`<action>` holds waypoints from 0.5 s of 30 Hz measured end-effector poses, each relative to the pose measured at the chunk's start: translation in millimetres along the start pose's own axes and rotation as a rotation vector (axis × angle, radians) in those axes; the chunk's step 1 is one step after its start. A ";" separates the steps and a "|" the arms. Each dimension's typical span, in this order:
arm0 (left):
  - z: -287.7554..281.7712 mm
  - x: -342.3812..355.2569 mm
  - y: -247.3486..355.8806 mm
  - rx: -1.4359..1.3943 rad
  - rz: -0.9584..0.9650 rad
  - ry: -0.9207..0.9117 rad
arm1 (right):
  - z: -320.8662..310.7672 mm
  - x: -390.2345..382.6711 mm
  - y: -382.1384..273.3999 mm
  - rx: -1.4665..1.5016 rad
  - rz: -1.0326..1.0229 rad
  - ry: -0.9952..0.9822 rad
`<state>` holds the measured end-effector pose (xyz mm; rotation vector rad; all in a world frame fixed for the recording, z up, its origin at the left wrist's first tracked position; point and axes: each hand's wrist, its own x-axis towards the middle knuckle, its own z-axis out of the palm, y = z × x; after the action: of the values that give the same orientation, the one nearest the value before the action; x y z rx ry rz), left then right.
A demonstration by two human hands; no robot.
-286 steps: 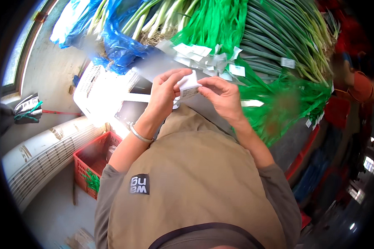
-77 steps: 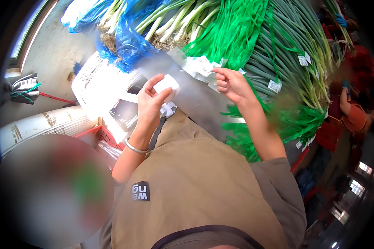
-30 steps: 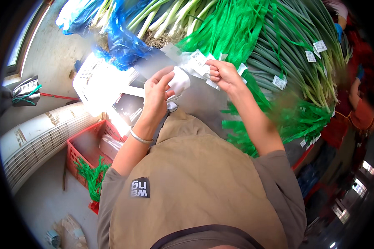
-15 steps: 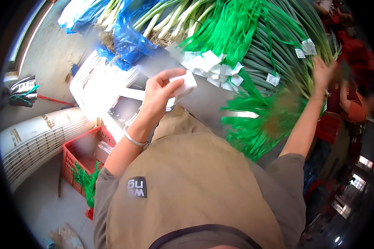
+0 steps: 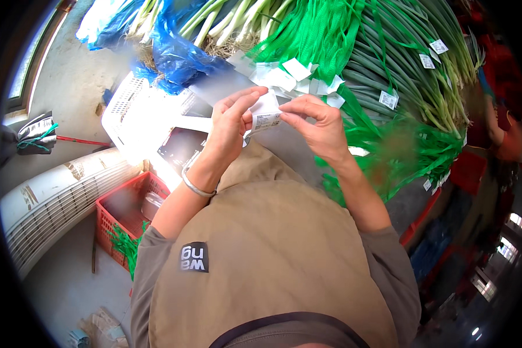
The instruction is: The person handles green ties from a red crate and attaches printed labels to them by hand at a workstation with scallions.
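My left hand [image 5: 228,129], with a bangle at its wrist, grips a small white wad of paper labels [image 5: 266,111] between thumb and fingers. My right hand [image 5: 323,129] pinches the right edge of the printed label with thumb and forefinger. Just beyond lie loose white labels [image 5: 296,70] at the ends of green mesh netting [image 5: 325,43]. Long leeks [image 5: 409,69] are heaped at the far right, some with white tags [image 5: 388,100] on them. More green netting [image 5: 400,153] spreads to the right of my right hand, partly blurred.
A white plastic crate [image 5: 124,116] stands left of my hands. Blue plastic film [image 5: 182,58] wraps more leeks [image 5: 243,23] behind it. At lower left are a red basket [image 5: 113,206] and a large white slatted unit [image 5: 64,191]. Another person's arm [image 5: 496,124] shows at far right.
My right hand has left the leeks at the right and come over to the label in my left hand. The label's printed side now shows.
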<state>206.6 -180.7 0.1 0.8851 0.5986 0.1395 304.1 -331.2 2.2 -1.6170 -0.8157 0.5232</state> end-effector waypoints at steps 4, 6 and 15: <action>2.2 7.7 -6.7 0.012 -0.035 0.048 | -4.1 -3.3 5.4 -0.047 -0.009 0.022; 3.9 12.1 -10.8 0.018 -0.028 0.097 | -6.6 -2.9 8.4 -0.077 0.009 0.023; -19.1 30.8 -16.1 -0.020 -0.017 0.320 | -55.6 40.3 44.9 0.960 0.715 0.088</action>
<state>219.7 -166.9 -34.7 0.8446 0.9007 0.2745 380.6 -340.5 -25.8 -0.9542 0.1546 1.1253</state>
